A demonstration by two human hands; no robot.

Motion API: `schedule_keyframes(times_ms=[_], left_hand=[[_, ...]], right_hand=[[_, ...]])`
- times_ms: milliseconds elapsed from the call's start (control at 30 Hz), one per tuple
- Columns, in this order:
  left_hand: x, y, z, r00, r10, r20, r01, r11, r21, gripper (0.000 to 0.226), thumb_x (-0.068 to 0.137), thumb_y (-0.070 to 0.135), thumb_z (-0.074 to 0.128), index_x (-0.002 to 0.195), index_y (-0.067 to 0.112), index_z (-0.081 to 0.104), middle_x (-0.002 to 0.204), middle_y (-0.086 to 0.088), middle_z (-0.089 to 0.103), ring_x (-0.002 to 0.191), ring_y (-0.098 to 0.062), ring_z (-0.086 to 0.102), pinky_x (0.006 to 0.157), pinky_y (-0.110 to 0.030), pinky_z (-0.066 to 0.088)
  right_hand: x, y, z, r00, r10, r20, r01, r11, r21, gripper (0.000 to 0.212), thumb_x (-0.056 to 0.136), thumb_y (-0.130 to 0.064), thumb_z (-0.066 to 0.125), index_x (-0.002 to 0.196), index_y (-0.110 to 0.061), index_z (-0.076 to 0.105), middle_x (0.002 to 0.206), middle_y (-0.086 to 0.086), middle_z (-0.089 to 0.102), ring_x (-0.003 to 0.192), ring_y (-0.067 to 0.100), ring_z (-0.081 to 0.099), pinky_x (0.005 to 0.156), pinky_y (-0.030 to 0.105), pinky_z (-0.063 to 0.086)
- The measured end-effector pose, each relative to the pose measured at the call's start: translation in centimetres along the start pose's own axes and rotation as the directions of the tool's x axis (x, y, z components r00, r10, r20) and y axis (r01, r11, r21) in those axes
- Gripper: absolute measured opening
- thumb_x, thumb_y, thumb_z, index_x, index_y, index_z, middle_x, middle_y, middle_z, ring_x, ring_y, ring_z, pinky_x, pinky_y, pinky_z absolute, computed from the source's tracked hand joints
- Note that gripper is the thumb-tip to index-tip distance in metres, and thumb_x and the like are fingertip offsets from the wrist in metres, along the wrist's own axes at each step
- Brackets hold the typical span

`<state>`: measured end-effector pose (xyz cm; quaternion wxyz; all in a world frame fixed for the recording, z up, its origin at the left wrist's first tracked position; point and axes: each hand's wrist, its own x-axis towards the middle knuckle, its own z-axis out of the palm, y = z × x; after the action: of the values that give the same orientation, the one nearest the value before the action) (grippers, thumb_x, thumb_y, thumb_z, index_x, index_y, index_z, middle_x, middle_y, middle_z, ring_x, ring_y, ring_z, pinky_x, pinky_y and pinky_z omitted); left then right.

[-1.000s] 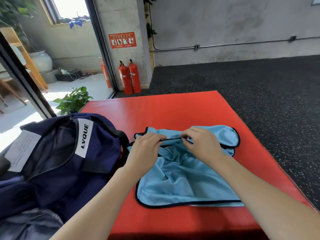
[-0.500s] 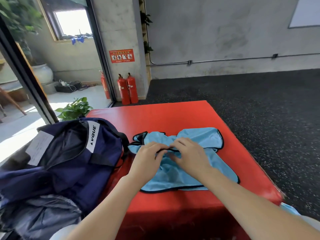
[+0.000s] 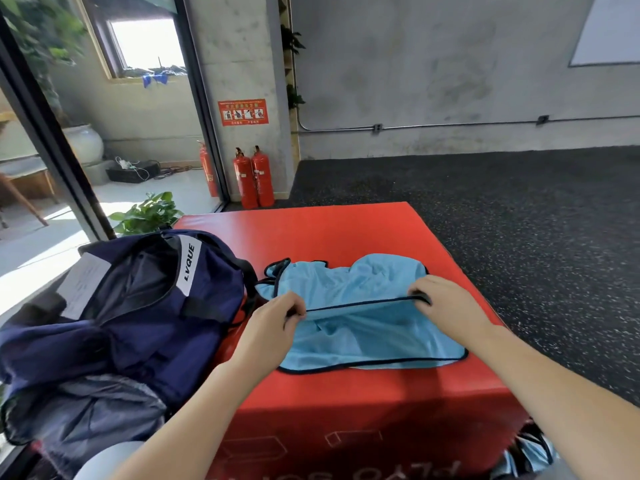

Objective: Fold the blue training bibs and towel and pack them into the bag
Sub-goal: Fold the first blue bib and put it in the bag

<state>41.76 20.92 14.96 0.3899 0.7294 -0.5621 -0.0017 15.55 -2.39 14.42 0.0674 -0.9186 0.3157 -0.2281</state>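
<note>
A light-blue training bib [image 3: 360,306] with dark piping lies on the red table [image 3: 346,237], near its front edge and right of the navy bag [image 3: 138,306], which sits open at the table's left with its mouth facing up. The left hand [image 3: 273,323] has its fingers curled, pinching the left end of a piped edge, and the right hand [image 3: 440,303] pinches the right end of the same edge, so the trim runs taut between the 2 hands across the middle of the cloth. The person appears to be partway through a fold, with the upper layer lifted over the lower one. The main risk is that the thin mesh slides: the layer under the held edge is already wrinkled, and if it is laid down without being smoothed, the fold would likely come out crooked and bulky. The bib's near hem sits close to the table's front edge, so a pull toward the body could drag it off. The strap loops at the far left lie just beside the bag's strap and might snag on it. More blue cloth [image 3: 526,452] with dark trim shows at the lower right, below the table; whether it is a bib or the towel cannot be told, and it could be overlooked there.
</note>
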Motion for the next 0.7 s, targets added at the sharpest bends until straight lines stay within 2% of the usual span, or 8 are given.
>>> schedule_keyframes(times_ms=[100,167,267,333,467,533,600,700], left_hand=[[-1.5,-1.5,0.2,0.993,0.07,0.099,-0.077,0.995,0.064,0.036,0.085,-0.006,0.056,0.081,0.029,0.061,0.082,0.017,0.058,0.08,-0.01,0.057,0.073,-0.035,0.05],[-2.2,-2.4,0.4,0.983,0.092,0.16,-0.109,0.989,0.099,0.035,0.087,-0.007,0.056,0.084,0.026,0.067,0.089,0.017,0.061,0.085,-0.007,0.059,0.078,-0.032,0.05],[-2.7,-3.5,0.5,0.973,0.092,0.213,-0.122,0.984,0.133,0.035,0.085,-0.009,0.055,0.089,0.02,0.074,0.098,0.012,0.065,0.093,-0.008,0.062,0.084,-0.033,0.052],[-2.9,-3.8,0.7,0.966,0.086,0.244,-0.122,0.983,0.139,0.038,0.085,-0.01,0.053,0.093,0.019,0.076,0.102,0.01,0.066,0.097,-0.008,0.062,0.088,-0.033,0.052],[-3.2,-3.6,0.8,0.945,0.054,0.323,-0.117,0.977,0.178,0.042,0.086,-0.009,0.049,0.102,0.018,0.077,0.112,0.01,0.066,0.107,-0.009,0.061,0.096,-0.028,0.048],[-3.4,-3.8,0.8,0.935,0.03,0.353,-0.106,0.974,0.199,0.043,0.088,-0.007,0.048,0.107,0.017,0.077,0.117,0.009,0.065,0.11,-0.009,0.06,0.099,-0.026,0.046],[-3.6,-4.0,0.8,0.927,0.033,0.374,-0.114,0.974,0.198,0.039,0.091,-0.002,0.048,0.111,0.017,0.076,0.117,0.009,0.066,0.112,-0.008,0.059,0.102,-0.025,0.044],[-4.0,-3.6,1.0,0.924,0.038,0.38,-0.117,0.976,0.186,0.023,0.096,0.018,0.056,0.109,0.021,0.075,0.11,0.014,0.067,0.11,-0.004,0.058,0.1,-0.025,0.046]], right_hand=[[-1.1,2.4,-0.8,0.998,0.026,0.064,-0.028,0.999,0.031,0.029,0.084,-0.004,0.066,0.106,-0.023,0.063,0.104,-0.01,0.065,0.095,0.017,0.064,0.085,0.035,0.051],[-2.2,3.3,-1.3,0.998,0.007,0.069,-0.007,1.0,0.002,0.026,0.087,-0.004,0.066,0.102,-0.023,0.058,0.098,-0.008,0.065,0.085,0.018,0.062,0.079,0.035,0.05],[-3.8,4.6,-1.5,0.986,-0.158,0.05,0.164,0.976,-0.146,0.041,0.076,0.008,0.073,0.087,-0.026,0.053,0.081,-0.008,0.06,0.067,0.013,0.055,0.064,0.022,0.04],[-4.6,5.4,-1.4,0.975,-0.187,0.121,0.209,0.957,-0.201,0.049,0.071,0.009,0.072,0.083,-0.034,0.051,0.081,-0.014,0.058,0.071,0.015,0.059,0.064,0.027,0.047],[-6.1,5.8,-0.9,0.94,-0.25,0.232,0.305,0.92,-0.247,0.041,0.063,0.005,0.069,0.082,-0.031,0.069,0.092,-0.015,0.065,0.084,0.016,0.065,0.071,0.033,0.053],[-7.0,5.4,-0.7,0.94,-0.219,0.262,0.274,0.941,-0.196,0.031,0.077,-0.008,0.057,0.092,-0.028,0.073,0.099,-0.014,0.068,0.092,0.017,0.064,0.079,0.037,0.055],[-7.7,5.1,-0.6,0.937,-0.169,0.305,0.223,0.963,-0.152,0.025,0.088,-0.034,0.052,0.1,-0.028,0.074,0.101,-0.016,0.068,0.098,0.013,0.061,0.088,0.033,0.052],[-8.1,5.0,-0.4,0.926,-0.165,0.34,0.234,0.957,-0.173,0.046,0.088,-0.067,0.049,0.103,-0.031,0.073,0.102,-0.021,0.065,0.101,0.004,0.056,0.091,0.026,0.047]])
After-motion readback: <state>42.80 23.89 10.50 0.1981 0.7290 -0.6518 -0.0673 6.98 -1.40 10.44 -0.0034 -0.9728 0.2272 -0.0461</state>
